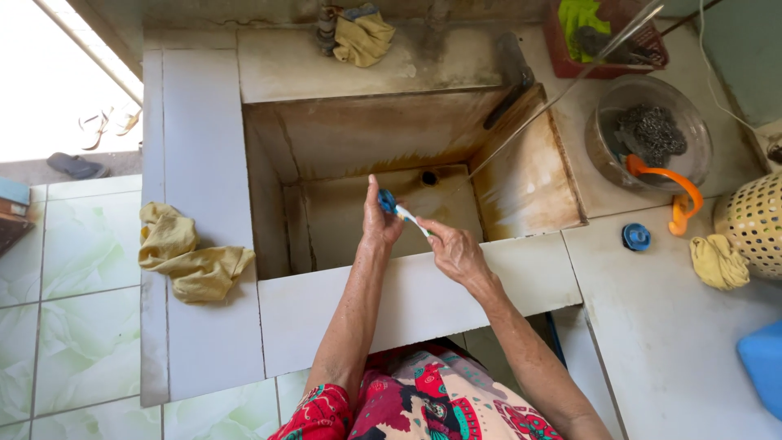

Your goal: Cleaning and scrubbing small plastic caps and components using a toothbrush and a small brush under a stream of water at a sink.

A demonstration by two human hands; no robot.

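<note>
Over the deep stained concrete sink (521, 175), my right hand (456, 248) grips the white handle of a toothbrush (405, 213). The brush's blue head points left and meets the fingers of my left hand (378, 220). That left hand is raised, fingers pinched around a small blue piece at the brush head. Both hands hover above the sink's front rim (423, 293). The drain hole (428, 177) shows in the sink floor behind them.
A yellow rag (191, 254) lies on the left ledge, another (363, 37) by the tap. On the right counter stand a glass bowl with steel scourers (652, 134), a red basket (611, 37), a blue round cap (636, 237), a yellow cloth (718, 261) and a perforated basket (753, 224).
</note>
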